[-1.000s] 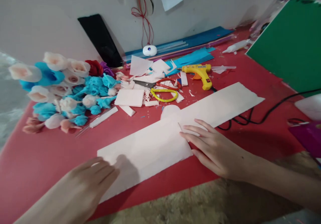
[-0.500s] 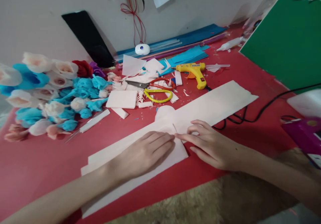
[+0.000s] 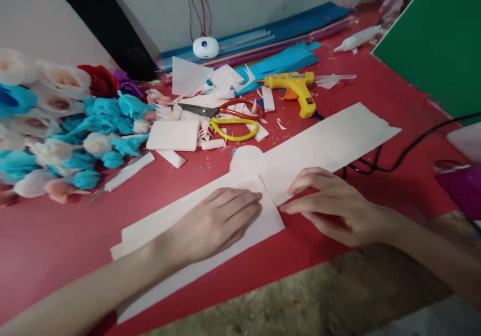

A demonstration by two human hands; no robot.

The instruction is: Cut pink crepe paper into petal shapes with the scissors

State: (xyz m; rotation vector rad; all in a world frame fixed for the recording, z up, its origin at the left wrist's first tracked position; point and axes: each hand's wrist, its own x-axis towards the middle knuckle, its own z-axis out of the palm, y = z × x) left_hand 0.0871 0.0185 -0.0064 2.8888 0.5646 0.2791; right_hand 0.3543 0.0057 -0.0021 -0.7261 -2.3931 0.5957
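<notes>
A long strip of white crepe paper (image 3: 330, 143) lies diagonally over the red tabletop. Over its lower left part rests a folded white layer (image 3: 268, 210), whose straight right edge crosses the strip. My left hand (image 3: 220, 220) lies flat on this layer, fingers stretched toward that edge. Just right of the layer's corner, my right hand (image 3: 336, 208) hovers by the strip's lower edge, fingers loosely bent and apart, with nothing visible between them. A rounded white paper piece (image 3: 246, 158) pokes out behind the layers.
Behind the strip lie scissors (image 3: 235, 129) with red and yellow handles, paper scraps (image 3: 173, 135) and a yellow glue gun (image 3: 296, 88). Paper flowers (image 3: 71, 130) crowd the left. A green board (image 3: 436, 50) stands right, near a black cable (image 3: 413, 148).
My right hand has moved right, away from the left fingertips and the layer's edge. The edge now lies flatter and straighter. My left hand stays on the paper; the view has shifted closer.
</notes>
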